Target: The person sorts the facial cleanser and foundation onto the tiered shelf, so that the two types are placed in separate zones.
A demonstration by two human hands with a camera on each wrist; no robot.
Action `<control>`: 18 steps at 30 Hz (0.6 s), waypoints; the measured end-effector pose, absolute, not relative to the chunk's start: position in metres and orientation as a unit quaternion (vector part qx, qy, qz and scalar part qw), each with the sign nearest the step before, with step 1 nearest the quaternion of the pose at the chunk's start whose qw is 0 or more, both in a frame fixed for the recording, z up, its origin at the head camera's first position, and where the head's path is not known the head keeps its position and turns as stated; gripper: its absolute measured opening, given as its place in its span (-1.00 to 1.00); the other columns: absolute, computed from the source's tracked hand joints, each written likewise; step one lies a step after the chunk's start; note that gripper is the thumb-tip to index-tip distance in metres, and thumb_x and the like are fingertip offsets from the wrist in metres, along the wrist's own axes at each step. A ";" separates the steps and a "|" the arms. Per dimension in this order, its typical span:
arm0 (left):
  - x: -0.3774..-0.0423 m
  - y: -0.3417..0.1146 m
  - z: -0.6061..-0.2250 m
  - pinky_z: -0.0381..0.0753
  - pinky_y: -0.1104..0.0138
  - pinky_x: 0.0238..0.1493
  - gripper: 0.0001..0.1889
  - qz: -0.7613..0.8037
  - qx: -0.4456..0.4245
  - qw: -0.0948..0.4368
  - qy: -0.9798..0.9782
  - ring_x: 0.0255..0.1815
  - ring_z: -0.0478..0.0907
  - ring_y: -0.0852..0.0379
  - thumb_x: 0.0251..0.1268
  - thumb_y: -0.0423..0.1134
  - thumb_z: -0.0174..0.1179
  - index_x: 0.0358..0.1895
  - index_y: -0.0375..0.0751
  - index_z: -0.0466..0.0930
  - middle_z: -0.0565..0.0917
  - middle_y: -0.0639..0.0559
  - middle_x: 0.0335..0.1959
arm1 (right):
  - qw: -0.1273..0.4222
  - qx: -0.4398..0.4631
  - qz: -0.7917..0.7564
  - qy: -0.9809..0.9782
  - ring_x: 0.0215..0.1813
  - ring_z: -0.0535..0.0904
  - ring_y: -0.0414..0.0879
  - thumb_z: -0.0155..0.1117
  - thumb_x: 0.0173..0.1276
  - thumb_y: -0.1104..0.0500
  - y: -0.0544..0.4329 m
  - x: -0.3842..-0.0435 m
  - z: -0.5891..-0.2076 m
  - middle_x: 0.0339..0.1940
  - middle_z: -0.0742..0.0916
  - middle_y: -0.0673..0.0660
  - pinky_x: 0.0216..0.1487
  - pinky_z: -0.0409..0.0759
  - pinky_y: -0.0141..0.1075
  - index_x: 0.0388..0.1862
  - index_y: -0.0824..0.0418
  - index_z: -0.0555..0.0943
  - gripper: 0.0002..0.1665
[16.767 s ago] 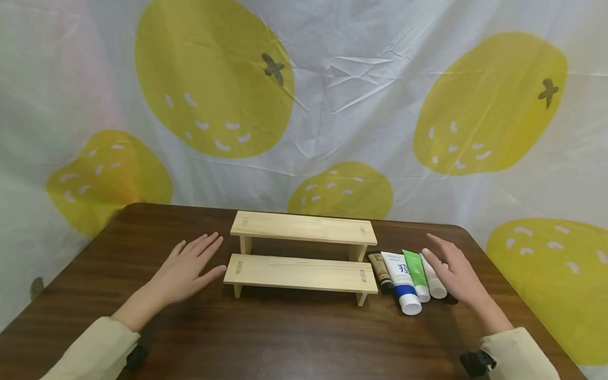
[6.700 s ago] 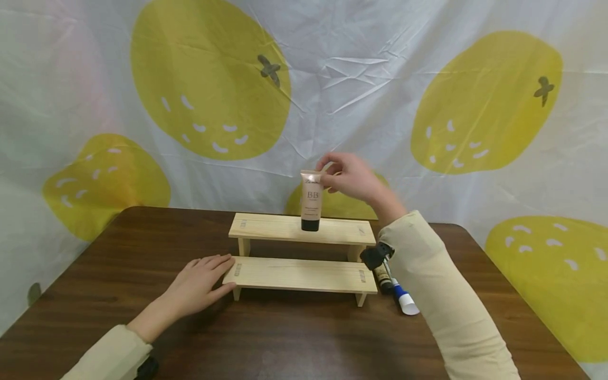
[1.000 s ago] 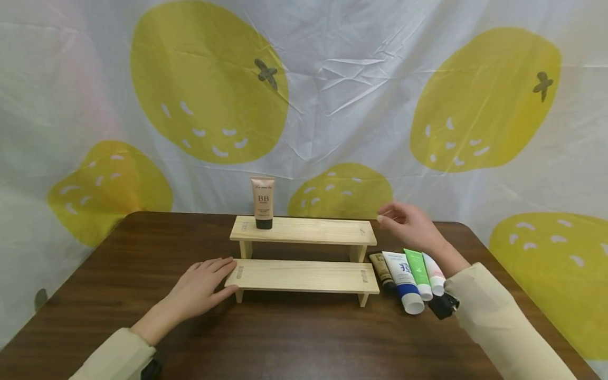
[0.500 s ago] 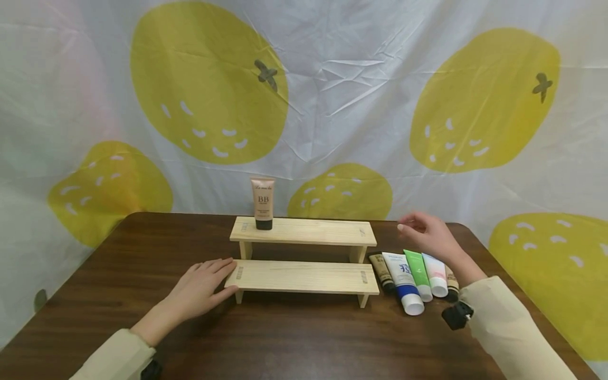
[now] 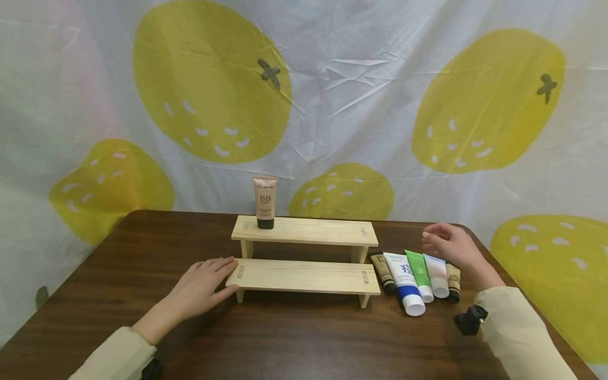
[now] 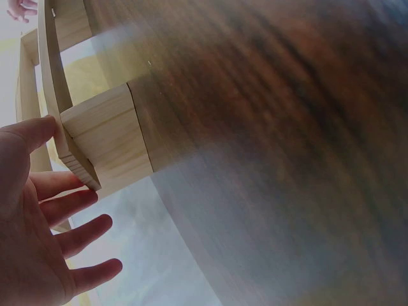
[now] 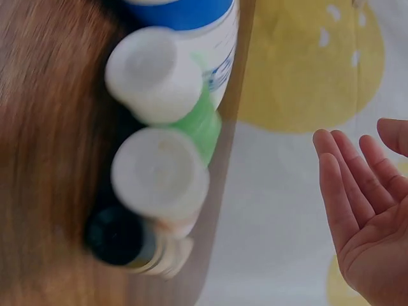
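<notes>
1. Right hand (image 5: 453, 247): empty, fingers loosely bent, thumb apart from fingers. I had it hanging above and beyond the lying tubes (image 5: 418, 273), touching none.
2. Left hand (image 5: 199, 290): fingers relaxed and spread, thumb at the near edge and forefinger at the far edge of the front shelf (image 5: 304, 275), left end. Light touch, nothing lifted.
3. My read on a good reach: one tube only, right hand lowered onto its flat tail, pinched from the sides, raised straight so the neighbours didn't roll. Caps pointed away from that hand, so tails were the easier hold.
4. Left hand, I judged, needed only gentle steadying; a hard push could have slid the shelf.
5. Tubes lay on the table (image 5: 304, 338), below and nearer me than the right hand. Closest to its wrist: small tan tube (image 5: 454, 279), dark cap. Leftward from there: white-and-pink tube (image 5: 436, 274), green tube, big white-and-blue tube (image 5: 402, 277), small brown tube (image 5: 382, 270). Wrist view blurred; couldn't tell which touched.
6. Beige tube (image 5: 265, 201): well left of the right hand, beyond the left fingertips, upright on its black cap on the back shelf (image 5: 313, 231), "BB" showing.
</notes>
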State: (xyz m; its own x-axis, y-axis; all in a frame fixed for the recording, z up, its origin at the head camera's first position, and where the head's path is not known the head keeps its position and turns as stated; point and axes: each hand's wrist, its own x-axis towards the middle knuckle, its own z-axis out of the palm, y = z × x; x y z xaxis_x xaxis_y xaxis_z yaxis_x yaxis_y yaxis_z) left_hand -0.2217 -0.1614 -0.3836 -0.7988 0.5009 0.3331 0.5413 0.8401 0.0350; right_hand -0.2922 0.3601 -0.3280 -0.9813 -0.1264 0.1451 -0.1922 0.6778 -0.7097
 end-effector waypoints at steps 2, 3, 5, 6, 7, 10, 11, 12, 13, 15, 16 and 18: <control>-0.222 -0.161 -0.384 0.27 -0.03 0.01 -0.42 -0.063 -0.275 0.157 -0.946 0.08 0.35 -0.12 0.18 0.07 0.05 0.14 -0.30 0.41 0.43 -0.15 0.10 | 0.051 0.070 0.399 -0.913 -0.20 0.58 0.09 0.04 0.29 -0.10 0.379 -0.305 -0.345 -0.18 0.61 0.29 -0.30 0.55 -0.13 -0.01 0.35 0.41 -0.45; -0.222 -0.161 -0.384 0.27 -0.03 0.00 -0.42 -0.063 -0.276 0.157 -0.946 0.08 0.35 -0.12 0.18 0.07 0.06 0.14 -0.30 0.41 0.43 -0.15 0.10 | 0.056 0.060 0.398 -0.914 -0.22 0.59 0.06 0.04 0.27 -0.15 0.390 -0.313 -0.356 -0.18 0.62 0.27 -0.31 0.56 -0.15 -0.01 0.31 0.42 -0.43; -0.222 -0.161 -0.384 0.28 -0.03 0.00 -0.42 -0.062 -0.276 0.158 -0.946 0.08 0.35 -0.12 0.18 0.07 0.06 0.14 -0.30 0.41 0.43 -0.15 0.10 | 0.069 0.041 0.393 -0.916 -0.25 0.60 0.00 0.02 0.22 -0.25 0.413 -0.332 -0.380 -0.19 0.62 0.22 -0.33 0.56 -0.18 -0.01 0.23 0.42 -0.38; -0.222 -0.161 -0.384 0.28 -0.03 0.00 -0.42 -0.062 -0.276 0.159 -0.946 0.07 0.36 -0.12 0.18 0.07 0.06 0.14 -0.30 0.41 0.43 -0.15 0.10 | 0.073 0.038 0.390 -0.917 -0.26 0.60 -0.02 0.01 0.20 -0.28 0.424 -0.341 -0.391 -0.20 0.62 0.21 -0.35 0.56 -0.20 -0.01 0.23 0.42 -0.34; -0.222 -0.161 -0.384 0.28 -0.03 0.00 -0.42 -0.062 -0.276 0.160 -0.946 0.07 0.36 -0.12 0.18 0.07 0.06 0.13 -0.30 0.41 0.43 -0.15 0.10 | 0.078 0.028 0.389 -0.918 -0.28 0.60 -0.04 0.01 0.18 -0.31 0.433 -0.347 -0.400 -0.21 0.62 0.19 -0.37 0.57 -0.22 -0.01 0.21 0.42 -0.33; -0.222 -0.161 -0.384 0.28 -0.03 0.00 -0.43 -0.063 -0.276 0.160 -0.946 0.07 0.36 -0.12 0.18 0.07 0.06 0.13 -0.30 0.41 0.43 -0.16 0.10 | 0.076 0.014 0.392 -0.917 -0.30 0.60 -0.04 0.02 0.20 -0.28 0.445 -0.350 -0.408 -0.22 0.62 0.22 -0.42 0.56 -0.25 0.00 0.24 0.39 -0.33; -0.222 -0.161 -0.384 0.28 -0.03 0.00 -0.42 -0.064 -0.276 0.160 -0.946 0.07 0.35 -0.12 0.18 0.07 0.06 0.13 -0.30 0.41 0.43 -0.16 0.10 | 0.073 0.010 0.398 -0.914 -0.31 0.61 -0.04 0.03 0.21 -0.25 0.444 -0.345 -0.405 -0.23 0.63 0.24 -0.45 0.56 -0.25 0.00 0.28 0.39 -0.34; -0.222 -0.161 -0.384 0.28 -0.02 0.00 -0.42 -0.063 -0.275 0.159 -0.946 0.08 0.35 -0.11 0.18 0.07 0.06 0.13 -0.30 0.41 0.43 -0.15 0.10 | 0.066 0.008 0.403 -0.913 -0.30 0.61 -0.01 0.04 0.24 -0.21 0.439 -0.337 -0.398 -0.23 0.62 0.27 -0.44 0.56 -0.23 0.00 0.33 0.38 -0.35; -0.222 -0.161 -0.384 0.28 -0.02 0.00 -0.42 -0.063 -0.275 0.158 -0.946 0.08 0.35 -0.11 0.18 0.07 0.06 0.14 -0.30 0.41 0.43 -0.15 0.10 | 0.061 0.002 0.404 -0.913 -0.29 0.60 0.02 0.05 0.26 -0.17 0.433 -0.328 -0.390 -0.24 0.62 0.28 -0.43 0.56 -0.22 0.00 0.36 0.37 -0.37; -0.222 -0.161 -0.384 0.28 -0.02 0.00 -0.42 -0.062 -0.274 0.157 -0.947 0.08 0.35 -0.11 0.18 0.08 0.06 0.14 -0.30 0.41 0.43 -0.15 0.10 | 0.053 -0.002 0.405 -0.913 -0.27 0.60 0.07 0.04 0.29 -0.09 0.419 -0.309 -0.372 -0.25 0.62 0.32 -0.41 0.56 -0.18 0.00 0.43 0.36 -0.40; -0.222 -0.161 -0.384 0.28 -0.03 0.00 -0.42 -0.062 -0.274 0.158 -0.947 0.08 0.35 -0.11 0.18 0.08 0.06 0.14 -0.30 0.41 0.43 -0.15 0.10 | 0.049 -0.004 0.403 -0.914 -0.26 0.59 0.10 0.04 0.30 -0.06 0.414 -0.301 -0.366 -0.25 0.62 0.34 -0.38 0.56 -0.15 0.00 0.47 0.35 -0.40; -0.222 -0.161 -0.384 0.28 -0.03 -0.01 -0.42 -0.061 -0.274 0.159 -0.947 0.08 0.35 -0.11 0.18 0.08 0.05 0.14 -0.29 0.41 0.43 -0.15 0.10 | 0.045 -0.002 0.394 -0.918 -0.28 0.59 0.11 0.01 0.32 -0.04 0.412 -0.292 -0.360 -0.27 0.61 0.36 -0.37 0.56 -0.15 0.00 0.52 0.33 -0.40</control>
State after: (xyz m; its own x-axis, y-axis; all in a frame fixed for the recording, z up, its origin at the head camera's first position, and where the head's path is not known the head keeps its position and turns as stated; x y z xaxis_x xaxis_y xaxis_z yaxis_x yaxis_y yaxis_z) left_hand -0.2223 -0.1613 -0.3838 -0.7994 0.4993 0.3342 0.5383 0.8423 0.0291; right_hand -0.2916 0.4119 -0.3603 -0.9960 0.0383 0.0813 -0.0327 0.6890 -0.7241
